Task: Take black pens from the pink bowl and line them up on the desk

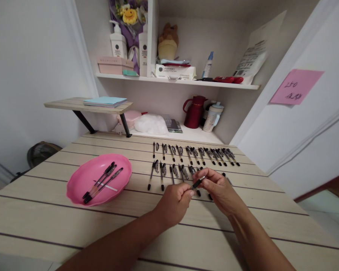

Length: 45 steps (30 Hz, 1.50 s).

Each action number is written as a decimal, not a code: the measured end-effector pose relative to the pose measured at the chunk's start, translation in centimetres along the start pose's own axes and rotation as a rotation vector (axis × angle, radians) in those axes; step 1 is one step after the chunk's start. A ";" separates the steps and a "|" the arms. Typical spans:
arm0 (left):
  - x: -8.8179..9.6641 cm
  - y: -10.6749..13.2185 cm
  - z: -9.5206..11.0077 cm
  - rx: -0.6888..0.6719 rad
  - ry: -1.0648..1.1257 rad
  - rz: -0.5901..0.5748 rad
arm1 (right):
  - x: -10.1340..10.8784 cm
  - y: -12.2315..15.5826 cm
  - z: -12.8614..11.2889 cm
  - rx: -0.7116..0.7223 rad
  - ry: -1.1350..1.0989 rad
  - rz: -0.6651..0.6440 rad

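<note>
A pen with a black grip (197,184) is held between my two hands over the near row of pens. My left hand (175,201) is closed around its lower end. The fingertips of my right hand (218,188) pinch its upper end; whether the cap there is on or off I cannot tell. Beyond and beside my hands, black pens lie in two rows, many with a clear cap beside them, such as an uncapped pen (150,176) and its cap (156,165). My right hand hides part of the near row.
On the left, a pink bowl (76,188) holds several capped pens and a white strip. Behind it a small raised shelf (73,103) carries coloured paper. A red jug (196,113) and a light tumbler (213,117) stand at the back, below a stocked shelf (186,81).
</note>
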State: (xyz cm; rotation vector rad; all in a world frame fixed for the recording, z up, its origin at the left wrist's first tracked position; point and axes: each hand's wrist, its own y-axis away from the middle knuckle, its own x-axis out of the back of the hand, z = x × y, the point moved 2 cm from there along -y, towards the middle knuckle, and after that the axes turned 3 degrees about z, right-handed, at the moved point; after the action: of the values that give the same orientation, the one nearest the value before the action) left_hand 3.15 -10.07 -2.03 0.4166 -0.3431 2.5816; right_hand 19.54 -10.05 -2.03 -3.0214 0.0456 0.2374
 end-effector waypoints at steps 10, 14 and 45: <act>0.0 -0.2 -0.3 0.028 -0.029 0.011 | 1.6 -0.7 -0.4 0.046 0.184 0.062; -0.2 -0.3 -0.6 0.074 -0.016 0.010 | 7.8 -1.8 -1.0 0.094 0.575 0.630; 0.0 -0.4 -0.6 0.089 0.053 -0.010 | 0.3 -0.6 -0.7 0.063 -0.067 0.154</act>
State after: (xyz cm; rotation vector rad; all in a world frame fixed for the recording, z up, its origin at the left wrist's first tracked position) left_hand 3.19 -9.53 -2.50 0.3792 -0.2078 2.5996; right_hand 19.99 -9.58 -1.38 -2.9474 0.2754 0.3432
